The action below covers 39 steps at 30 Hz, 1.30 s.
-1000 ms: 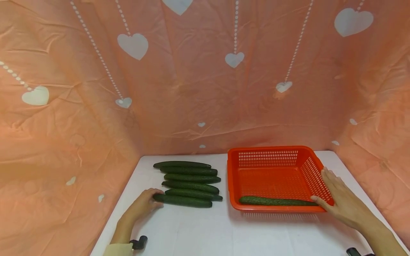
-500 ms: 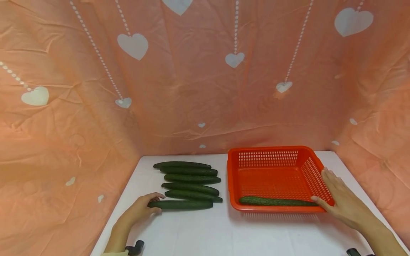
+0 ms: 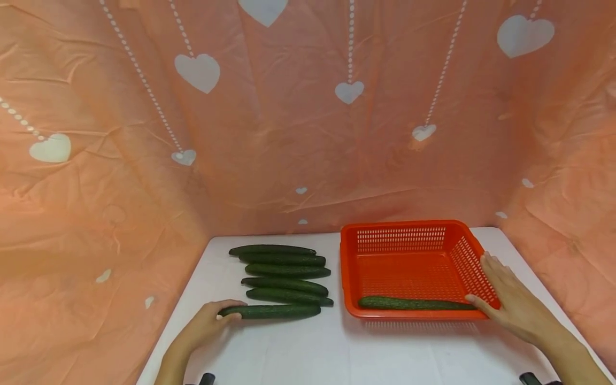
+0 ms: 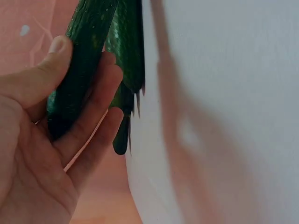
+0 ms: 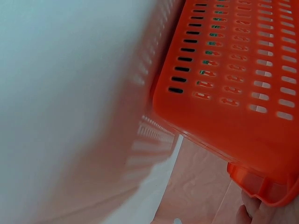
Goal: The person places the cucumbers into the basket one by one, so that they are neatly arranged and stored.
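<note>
In the head view my left hand (image 3: 208, 323) grips the left end of the nearest cucumber (image 3: 276, 312). The left wrist view shows that cucumber (image 4: 86, 56) between the thumb and curled fingers (image 4: 100, 98). Behind it lie several more cucumbers (image 3: 286, 271), side by side in a rough stack of rows. My right hand (image 3: 517, 307) rests on the right side of the red basket (image 3: 344, 267), its fingers straight along the outside and its thumb over the front corner. One cucumber (image 3: 414, 304) lies inside the basket along the front wall.
A white table (image 3: 366, 353) carries everything. Peach cloth (image 3: 289, 133) printed with hearts surrounds it at the back and both sides. In the right wrist view the slotted basket wall (image 5: 219, 126) stands close to the camera.
My left hand has drawn the nearest cucumber toward me and slightly left, widening the gap from the row behind. The right hand and basket stay in place.
</note>
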Each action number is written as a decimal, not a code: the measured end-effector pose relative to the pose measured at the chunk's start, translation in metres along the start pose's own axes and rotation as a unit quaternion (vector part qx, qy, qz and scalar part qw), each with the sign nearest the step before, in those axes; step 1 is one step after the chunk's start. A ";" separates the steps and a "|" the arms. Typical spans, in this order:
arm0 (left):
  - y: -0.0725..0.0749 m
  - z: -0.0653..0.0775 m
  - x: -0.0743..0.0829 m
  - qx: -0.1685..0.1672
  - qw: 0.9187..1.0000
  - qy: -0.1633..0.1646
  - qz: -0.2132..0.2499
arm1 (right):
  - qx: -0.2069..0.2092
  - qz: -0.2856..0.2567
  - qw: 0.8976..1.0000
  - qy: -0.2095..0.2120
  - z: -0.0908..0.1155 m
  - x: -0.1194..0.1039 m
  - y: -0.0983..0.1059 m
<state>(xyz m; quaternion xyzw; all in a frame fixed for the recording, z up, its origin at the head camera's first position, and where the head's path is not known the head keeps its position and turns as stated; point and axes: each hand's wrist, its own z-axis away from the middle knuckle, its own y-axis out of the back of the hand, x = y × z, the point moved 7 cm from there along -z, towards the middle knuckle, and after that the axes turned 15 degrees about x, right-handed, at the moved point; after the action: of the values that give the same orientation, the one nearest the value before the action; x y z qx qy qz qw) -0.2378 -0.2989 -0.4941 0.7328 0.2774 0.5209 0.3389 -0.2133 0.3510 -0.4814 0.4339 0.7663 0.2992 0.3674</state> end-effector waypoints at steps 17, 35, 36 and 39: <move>0.018 -0.002 0.015 0.070 0.988 0.102 0.097 | -0.011 -0.002 1.000 -0.019 -0.001 0.001 0.000; 0.003 -0.025 0.064 0.138 0.975 0.081 0.151 | -0.012 0.003 1.000 -0.006 0.002 -0.001 -0.001; 0.001 -0.027 0.067 0.137 0.975 0.078 0.154 | -0.012 0.001 1.000 -0.007 0.002 0.000 -0.001; -0.004 -0.033 0.078 0.138 0.974 0.066 0.168 | -0.014 0.000 1.000 -0.010 0.002 0.001 -0.001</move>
<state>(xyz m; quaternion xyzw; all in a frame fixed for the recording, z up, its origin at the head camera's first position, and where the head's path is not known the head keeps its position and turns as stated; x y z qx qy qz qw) -0.2463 -0.2307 -0.4448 0.7722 0.2417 0.5745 0.1233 -0.2122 0.3513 -0.4838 0.4314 0.7584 0.3053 0.3815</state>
